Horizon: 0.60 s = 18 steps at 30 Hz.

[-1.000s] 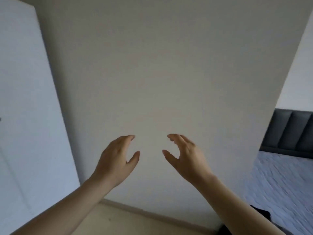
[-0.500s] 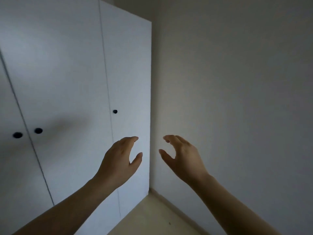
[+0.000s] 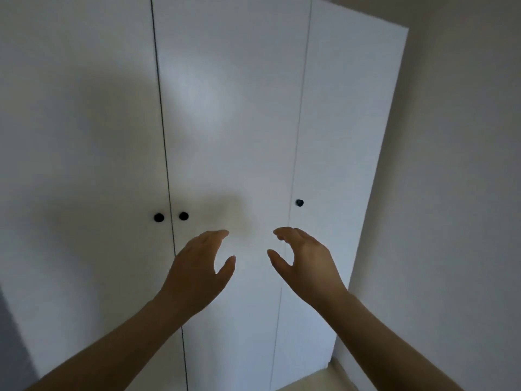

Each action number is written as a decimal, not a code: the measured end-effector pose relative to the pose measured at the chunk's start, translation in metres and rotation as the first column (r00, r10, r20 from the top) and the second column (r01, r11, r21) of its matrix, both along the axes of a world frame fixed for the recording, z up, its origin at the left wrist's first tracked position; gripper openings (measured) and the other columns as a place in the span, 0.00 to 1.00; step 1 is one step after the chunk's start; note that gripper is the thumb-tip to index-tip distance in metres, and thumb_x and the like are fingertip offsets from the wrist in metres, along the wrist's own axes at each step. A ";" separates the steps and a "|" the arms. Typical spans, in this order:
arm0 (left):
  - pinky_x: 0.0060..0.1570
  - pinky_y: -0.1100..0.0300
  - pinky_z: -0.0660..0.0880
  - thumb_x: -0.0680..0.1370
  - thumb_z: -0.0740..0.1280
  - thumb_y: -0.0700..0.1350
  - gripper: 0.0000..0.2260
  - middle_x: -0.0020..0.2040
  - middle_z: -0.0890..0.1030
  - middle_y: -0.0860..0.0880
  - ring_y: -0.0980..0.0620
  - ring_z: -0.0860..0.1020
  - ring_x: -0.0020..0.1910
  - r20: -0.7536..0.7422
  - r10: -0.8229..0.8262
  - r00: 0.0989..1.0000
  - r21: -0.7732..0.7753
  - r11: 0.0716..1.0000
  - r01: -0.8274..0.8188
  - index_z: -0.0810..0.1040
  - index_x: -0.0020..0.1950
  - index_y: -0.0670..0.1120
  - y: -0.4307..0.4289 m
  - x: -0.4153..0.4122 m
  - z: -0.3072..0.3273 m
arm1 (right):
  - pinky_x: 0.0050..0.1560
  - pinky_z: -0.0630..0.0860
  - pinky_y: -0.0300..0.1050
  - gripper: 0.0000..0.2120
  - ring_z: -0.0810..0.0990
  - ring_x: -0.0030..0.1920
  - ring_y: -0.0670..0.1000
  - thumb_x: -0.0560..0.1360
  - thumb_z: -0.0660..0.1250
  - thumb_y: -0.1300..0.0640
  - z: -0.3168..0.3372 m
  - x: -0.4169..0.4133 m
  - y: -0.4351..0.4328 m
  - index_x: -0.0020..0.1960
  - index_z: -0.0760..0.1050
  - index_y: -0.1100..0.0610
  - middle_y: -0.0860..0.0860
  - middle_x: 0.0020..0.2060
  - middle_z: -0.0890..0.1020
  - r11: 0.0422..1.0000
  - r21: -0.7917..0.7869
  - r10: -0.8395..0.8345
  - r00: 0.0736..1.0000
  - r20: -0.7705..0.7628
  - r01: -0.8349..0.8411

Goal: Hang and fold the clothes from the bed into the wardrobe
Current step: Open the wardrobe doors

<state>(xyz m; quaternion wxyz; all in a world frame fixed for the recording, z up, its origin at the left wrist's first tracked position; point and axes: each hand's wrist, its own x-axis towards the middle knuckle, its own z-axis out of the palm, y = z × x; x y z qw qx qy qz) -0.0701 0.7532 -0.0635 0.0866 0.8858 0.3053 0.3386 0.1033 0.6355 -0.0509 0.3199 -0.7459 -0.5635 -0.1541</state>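
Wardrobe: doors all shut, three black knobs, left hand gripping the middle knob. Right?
No. In the head view the left hand grips nothing: it hovers open, below the middle knob and apart from it. The rest holds: the wardrobe doors are shut, and the left knob and right knob make three black knobs.

Looked like a bedroom corner in somebody's home, honestly: a tall white three-door wardrobe [image 3: 231, 108] with little round black knobs [image 3: 159, 217] sat shut, tucked right up against a bare beige wall [image 3: 451, 193], with pale flooring [image 3: 310, 382] at the bottom.
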 end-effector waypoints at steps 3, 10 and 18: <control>0.68 0.60 0.62 0.79 0.63 0.51 0.23 0.69 0.72 0.51 0.53 0.69 0.68 -0.013 0.099 0.995 -0.007 0.995 -0.099 0.67 0.72 0.46 0.024 -0.002 0.000 | 0.57 0.71 0.37 0.18 0.78 0.58 0.45 0.77 0.66 0.47 0.000 0.008 0.042 0.65 0.73 0.51 0.44 0.57 0.80 0.995 -0.010 0.104 0.995 -0.015 -0.104; 0.68 0.60 0.63 0.79 0.62 0.52 0.23 0.70 0.71 0.50 0.53 0.69 0.69 -0.054 0.257 0.965 -0.033 0.965 -0.259 0.66 0.73 0.46 0.070 -0.024 -0.012 | 0.55 0.67 0.32 0.17 0.78 0.56 0.44 0.77 0.65 0.47 -0.010 0.004 0.117 0.63 0.74 0.51 0.44 0.57 0.80 0.961 -0.034 0.274 0.961 -0.027 -0.274; 0.67 0.60 0.62 0.79 0.62 0.52 0.23 0.70 0.71 0.50 0.52 0.68 0.69 -0.076 0.323 0.943 -0.048 0.944 -0.327 0.66 0.73 0.46 0.143 -0.051 -0.026 | 0.56 0.73 0.38 0.17 0.78 0.56 0.45 0.78 0.63 0.48 -0.027 -0.020 0.212 0.65 0.73 0.52 0.46 0.58 0.79 0.934 -0.093 0.341 0.939 -0.048 -0.344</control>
